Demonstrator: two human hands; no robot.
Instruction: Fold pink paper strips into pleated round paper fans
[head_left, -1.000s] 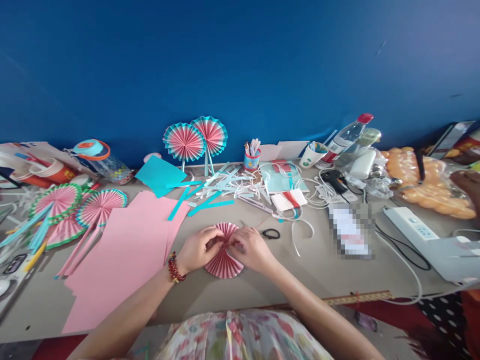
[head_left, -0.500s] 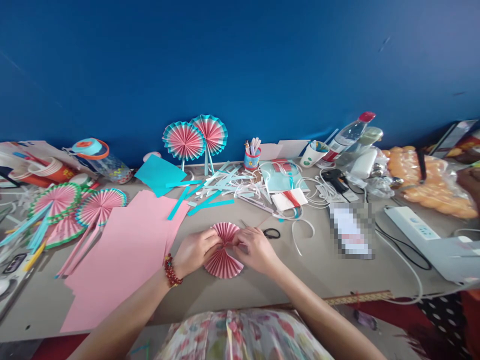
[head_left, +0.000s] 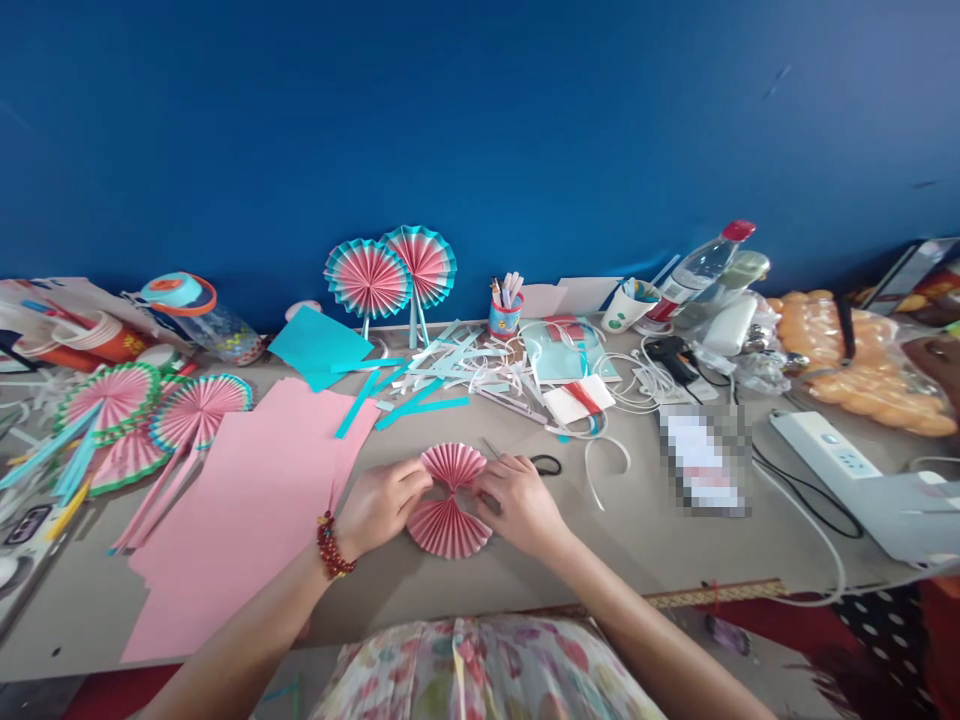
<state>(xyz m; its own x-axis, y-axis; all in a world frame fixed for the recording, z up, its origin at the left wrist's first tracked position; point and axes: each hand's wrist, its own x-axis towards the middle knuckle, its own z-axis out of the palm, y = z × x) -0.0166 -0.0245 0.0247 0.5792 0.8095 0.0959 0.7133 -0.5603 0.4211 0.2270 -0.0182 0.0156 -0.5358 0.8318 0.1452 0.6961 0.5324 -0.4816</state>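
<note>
The pleated pink paper [head_left: 450,530] is fanned near the front edge of the counter [head_left: 517,582]. The left hand [head_left: 384,505] and right hand [head_left: 519,505] are held apart at its sides; pinching cannot be confirmed. Pleats are apparently being spread; even side tension is called for.

Soft light, faint shadows, wide-angle stretch toward edges

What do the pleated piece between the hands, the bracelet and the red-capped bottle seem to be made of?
Pleated piece: likely pink paper with a matte look, judging by its crisp, narrow folds.
Bracelet: small, mostly dark-red beads, seemingly glossy; whether glass, stone or plastic, I cannot tell.
Bottle: probably clear, shiny plastic, since it is see-through; glass remains possible.
</note>
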